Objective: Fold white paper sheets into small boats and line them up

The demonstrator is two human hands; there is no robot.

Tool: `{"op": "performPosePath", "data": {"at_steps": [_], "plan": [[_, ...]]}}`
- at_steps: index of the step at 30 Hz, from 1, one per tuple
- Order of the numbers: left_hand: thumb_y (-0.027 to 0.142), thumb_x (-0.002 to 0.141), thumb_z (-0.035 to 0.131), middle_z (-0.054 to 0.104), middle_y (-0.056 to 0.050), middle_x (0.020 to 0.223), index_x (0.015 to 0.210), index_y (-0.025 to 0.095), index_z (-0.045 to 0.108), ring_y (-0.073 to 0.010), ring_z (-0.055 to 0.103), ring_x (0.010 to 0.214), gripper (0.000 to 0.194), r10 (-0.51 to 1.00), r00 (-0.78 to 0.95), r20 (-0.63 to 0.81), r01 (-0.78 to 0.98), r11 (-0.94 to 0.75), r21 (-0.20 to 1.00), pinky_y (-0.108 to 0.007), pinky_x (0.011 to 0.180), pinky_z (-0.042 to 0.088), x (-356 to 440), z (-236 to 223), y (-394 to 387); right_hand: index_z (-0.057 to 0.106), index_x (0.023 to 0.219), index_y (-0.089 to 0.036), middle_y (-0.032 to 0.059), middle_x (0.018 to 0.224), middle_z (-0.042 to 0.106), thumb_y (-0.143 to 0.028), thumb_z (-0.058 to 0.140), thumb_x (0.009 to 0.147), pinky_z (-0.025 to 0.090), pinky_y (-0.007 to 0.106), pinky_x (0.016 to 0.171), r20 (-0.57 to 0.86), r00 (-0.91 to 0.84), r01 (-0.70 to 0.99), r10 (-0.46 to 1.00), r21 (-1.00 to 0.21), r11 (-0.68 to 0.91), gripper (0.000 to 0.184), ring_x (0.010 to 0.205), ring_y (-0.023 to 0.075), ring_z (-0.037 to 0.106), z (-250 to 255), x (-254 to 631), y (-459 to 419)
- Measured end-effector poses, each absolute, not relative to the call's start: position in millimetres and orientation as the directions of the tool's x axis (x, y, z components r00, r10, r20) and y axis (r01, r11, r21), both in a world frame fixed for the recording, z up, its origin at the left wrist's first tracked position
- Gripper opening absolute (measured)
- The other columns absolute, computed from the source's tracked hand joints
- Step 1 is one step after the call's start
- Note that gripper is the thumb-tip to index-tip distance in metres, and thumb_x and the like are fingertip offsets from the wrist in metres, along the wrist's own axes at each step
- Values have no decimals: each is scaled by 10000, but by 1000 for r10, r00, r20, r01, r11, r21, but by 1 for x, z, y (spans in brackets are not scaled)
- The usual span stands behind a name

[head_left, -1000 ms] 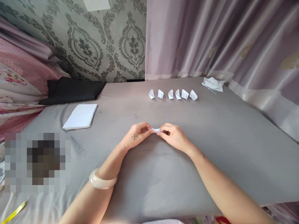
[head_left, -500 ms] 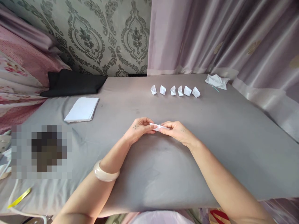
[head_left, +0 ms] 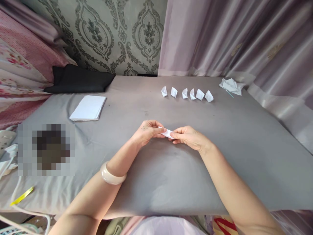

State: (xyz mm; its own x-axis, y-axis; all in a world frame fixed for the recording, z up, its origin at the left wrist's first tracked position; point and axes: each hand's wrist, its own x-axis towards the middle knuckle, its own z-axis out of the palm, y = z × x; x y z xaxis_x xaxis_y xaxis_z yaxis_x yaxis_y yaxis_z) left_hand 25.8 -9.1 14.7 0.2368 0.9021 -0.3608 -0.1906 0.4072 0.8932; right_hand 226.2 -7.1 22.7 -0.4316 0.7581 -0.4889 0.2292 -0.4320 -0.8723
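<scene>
A small folded white paper is held between both hands, above the middle of the grey-covered table. My left hand pinches its left end, thumb on top and fingers behind. The right end is pinched by my right hand, with the thumb on the near side. My fingers cover parts of the paper. Beyond the hands, several small folded white paper pieces stand in a row, some with pointed tips upward.
At left lies a stack of white paper, with a black cloth behind it. Crumpled white paper rests at the far right. A yellow strip, white cables and a blurred-out patch are at near left.
The folded paper has tilted, its right end now lower. My right hand has shifted its pinch to that end. The whole view has shifted slightly.
</scene>
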Motion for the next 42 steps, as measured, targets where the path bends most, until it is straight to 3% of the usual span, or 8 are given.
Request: {"op": "performPosePath", "data": {"at_steps": [9, 17, 20, 25, 28, 36, 42], "plan": [[136, 601, 802, 671, -53, 714, 690, 90, 628, -174, 687, 720, 201, 874, 265, -406, -193, 461, 866, -300, 723, 576, 22, 18, -9, 720, 865, -102, 105, 907, 707, -288, 747, 752, 572, 202, 679, -578, -427, 123, 696, -799, -588, 219, 802, 148, 678, 28, 223, -9], [162, 591, 822, 673, -53, 707, 689, 90, 633, -181, 685, 714, 225, 877, 276, -394, -168, 447, 879, -316, 723, 570, 21, 19, -9, 706, 802, -101, 42, 706, 659, -323, 768, 726, 537, 154, 590, -555, -484, 183, 676, -820, -542, 243, 665, 86, 622, 25, 226, -7], [172, 583, 830, 673, -50, 707, 685, 95, 628, -179, 680, 716, 239, 885, 278, -373, -166, 427, 889, -333, 740, 563, 19, 19, -9, 676, 765, -117, 56, 759, 684, -337, 776, 713, 538, 162, 573, -551, -487, 197, 678, -825, -529, 247, 698, 105, 650, 27, 225, -8], [205, 606, 821, 692, -57, 755, 702, 112, 615, -174, 673, 745, 246, 904, 308, -297, -180, 362, 915, -347, 754, 551, 17, 16, -8, 621, 709, -141, 100, 892, 723, -293, 797, 690, 571, 213, 639, -539, -478, 143, 693, -827, -544, 233, 787, 156, 692, 30, 225, -12], [220, 629, 804, 704, -61, 776, 719, 118, 617, -171, 675, 749, 232, 907, 323, -271, -152, 332, 931, -335, 748, 542, 18, 18, -9, 659, 732, -127, 107, 879, 721, -317, 773, 721, 582, 250, 723, -517, -477, 103, 711, -836, -538, 222, 814, 166, 691, 29, 226, -12], [235, 641, 792, 731, -80, 829, 707, 122, 636, -191, 682, 775, 203, 931, 312, -189, -157, 247, 956, -343, 755, 533, 17, 17, -11, 662, 647, -137, 62, 763, 711, -324, 824, 636, 567, 280, 793, -485, -435, 84, 759, -861, -502, 247, 736, 132, 667, 26, 224, -10], [209, 659, 792, 722, -82, 860, 733, 114, 622, -183, 682, 800, 208, 924, 338, -179, -221, 263, 939, -329, 769, 537, 17, 17, -10, 651, 648, -133, 62, 758, 707, -321, 816, 647, 566, 266, 750, -480, -405, 84, 779, -867, -491, 250, 693, 116, 656, 26, 224, -11]]}}
